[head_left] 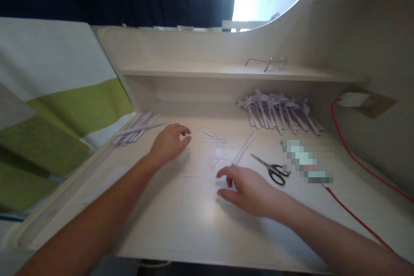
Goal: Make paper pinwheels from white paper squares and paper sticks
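My left hand (171,141) hovers over the desk left of the middle, its thumb and index finger apart with nothing visible between them. Close to its left lies a pile of rolled white paper tubes (137,129). My right hand (244,187) is nearer the front, thumb and fingers spread and no object between them. Just beyond it rests a single paper tube (246,147), partly hidden by the fingers. Between the hands are two small groups of thin white paper strips (215,138), and one lone strip (191,176) lies closer to me.
Black-handled scissors (271,168) lie right of my right hand, beside a pixelated object (305,161) with a red cable (355,215). Several paper tubes with folded tops (280,110) are bunched at the back right. Eyeglasses (274,63) sit on the shelf (194,71). A curtain (74,108) hangs at left.
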Tool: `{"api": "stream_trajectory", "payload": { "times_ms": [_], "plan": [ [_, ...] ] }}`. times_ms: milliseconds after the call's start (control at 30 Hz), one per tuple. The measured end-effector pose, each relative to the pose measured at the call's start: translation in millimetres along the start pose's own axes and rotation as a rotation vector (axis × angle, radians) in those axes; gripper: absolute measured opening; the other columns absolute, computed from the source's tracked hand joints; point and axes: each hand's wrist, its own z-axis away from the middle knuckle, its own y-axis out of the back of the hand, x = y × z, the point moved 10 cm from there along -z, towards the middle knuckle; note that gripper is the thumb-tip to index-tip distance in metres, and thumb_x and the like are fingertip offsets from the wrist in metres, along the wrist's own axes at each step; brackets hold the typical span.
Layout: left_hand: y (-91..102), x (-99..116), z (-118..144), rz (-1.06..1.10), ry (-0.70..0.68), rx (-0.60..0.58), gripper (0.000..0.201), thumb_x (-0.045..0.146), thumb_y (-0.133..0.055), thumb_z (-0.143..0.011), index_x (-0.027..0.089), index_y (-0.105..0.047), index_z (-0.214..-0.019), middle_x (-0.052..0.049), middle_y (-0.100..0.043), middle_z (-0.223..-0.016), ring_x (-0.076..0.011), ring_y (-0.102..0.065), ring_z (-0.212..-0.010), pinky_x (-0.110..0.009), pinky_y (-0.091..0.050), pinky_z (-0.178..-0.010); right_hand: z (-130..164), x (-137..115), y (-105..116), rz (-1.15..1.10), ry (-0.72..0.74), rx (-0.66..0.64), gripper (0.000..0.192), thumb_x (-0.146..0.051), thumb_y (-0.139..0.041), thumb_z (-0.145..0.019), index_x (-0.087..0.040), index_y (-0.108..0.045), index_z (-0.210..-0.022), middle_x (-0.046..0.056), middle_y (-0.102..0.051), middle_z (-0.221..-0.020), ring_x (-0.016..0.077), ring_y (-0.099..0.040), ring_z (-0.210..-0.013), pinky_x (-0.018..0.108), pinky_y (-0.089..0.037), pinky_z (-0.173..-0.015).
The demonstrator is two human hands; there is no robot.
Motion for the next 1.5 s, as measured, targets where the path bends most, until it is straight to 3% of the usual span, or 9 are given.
{"api": "stream_trajectory", "payload": {
  "times_ms": [167,333,467,667,800,933,1133,1267,1500],
  "plan": [
    [30.9,-128.4,-19.8,-0.254,0.317,0.033,0.044,0.024,-0.058,-0.085,0.009,-0.068,-0.125,-0.023,-0.061,-0.132,-0.0451,-0.049,-0.127,-0.061,-0.040,-0.102,-7.5,-51.6,-48.7,0.095,0.109,-0.061,0.040,-0.037,-0.063,-0.091,-0.024,-0.062,-0.129,0.009,-0.070,-0.108,0.0270,-0.067,-0.097,0.035,-0.047,-0.078],
    [25.1,-173.5,-18.5,-0.347,0.419,-0.020,0.052,0.028,-0.061,-0.084,0.009,-0.063,-0.132,-0.023,-0.062,-0.134,-0.0447,-0.048,-0.126,-0.063,-0.037,-0.103,-24.4,-44.7,-56.1,0.150,0.071,-0.033,0.032,-0.037,-0.056,-0.098,-0.021,-0.063,-0.125,0.010,-0.067,-0.107,0.0255,-0.066,-0.096,0.035,-0.047,-0.079],
    [22.1,-172.0,-15.3,-0.354,0.396,-0.034,0.039,0.030,-0.055,-0.089,0.012,-0.070,-0.120,-0.015,-0.071,-0.118,-0.0390,-0.052,-0.120,-0.059,-0.036,-0.104,-26.9,-39.0,-55.4,0.163,0.061,0.001,0.035,-0.037,-0.054,-0.099,-0.020,-0.061,-0.128,0.010,-0.067,-0.109,0.0246,-0.066,-0.094,0.034,-0.048,-0.078],
    [37.1,-152.4,-16.5,-0.315,0.340,0.024,0.043,0.033,-0.044,-0.096,0.009,-0.068,-0.124,-0.015,-0.069,-0.119,-0.0382,-0.053,-0.119,-0.060,-0.035,-0.104,-34.5,-25.0,-50.3,0.235,0.006,0.036,0.031,-0.036,-0.044,-0.104,-0.024,-0.065,-0.122,0.008,-0.068,-0.108,0.0233,-0.068,-0.095,0.033,-0.049,-0.077],
    [41.2,-136.1,-25.4,-0.223,0.343,0.052,0.045,0.039,-0.046,-0.095,0.014,-0.067,-0.127,-0.014,-0.071,-0.117,-0.0336,-0.060,-0.108,-0.047,-0.044,-0.093,-42.9,-4.5,-40.4,0.322,-0.107,0.052,0.031,-0.039,-0.043,-0.104,-0.022,-0.065,-0.116,0.010,-0.068,-0.110,0.0256,-0.069,-0.097,0.034,-0.050,-0.077],
    [26.4,-105.0,-23.6,-0.076,0.288,0.021,0.039,0.042,-0.049,-0.092,0.019,-0.071,-0.115,-0.010,-0.075,-0.104,-0.0258,-0.067,-0.090,-0.034,-0.046,-0.075,-52.1,8.8,-32.5,0.353,-0.159,0.058,0.032,-0.036,-0.039,-0.104,-0.018,-0.063,-0.117,0.013,-0.069,-0.108,0.0282,-0.070,-0.092,0.037,-0.050,-0.074],
    [-7.5,-61.8,3.8,0.065,0.180,-0.096,0.033,0.046,-0.049,-0.092,0.023,-0.071,-0.101,-0.003,-0.077,-0.084,-0.0197,-0.068,-0.072,-0.029,-0.044,-0.064,-54.6,8.5,-25.6,0.370,-0.157,0.086,0.043,-0.032,-0.038,-0.103,-0.020,-0.045,-0.144,0.013,-0.070,-0.115,0.0292,-0.072,-0.093,0.037,-0.051,-0.073],
    [-10.1,-72.7,3.9,-0.028,0.238,-0.064,0.032,0.044,-0.051,-0.090,0.022,-0.072,-0.099,-0.011,-0.077,-0.094,-0.0292,-0.070,-0.088,-0.036,-0.046,-0.071,-51.0,3.5,-24.2,0.375,-0.137,0.088,0.043,-0.032,-0.041,-0.102,-0.021,-0.046,-0.142,0.012,-0.069,-0.115,0.0287,-0.071,-0.093,0.036,-0.051,-0.073],
    [6.9,-131.3,-11.6,-0.227,0.412,-0.013,0.039,0.043,-0.052,-0.085,0.014,-0.075,-0.098,-0.018,-0.074,-0.103,-0.0374,-0.066,-0.108,-0.050,-0.048,-0.084,-48.0,-1.8,-27.3,0.365,-0.112,0.082,0.040,-0.032,-0.043,-0.101,-0.021,-0.049,-0.138,0.013,-0.067,-0.117,0.0278,-0.070,-0.095,0.036,-0.050,-0.074]
  ]
}}
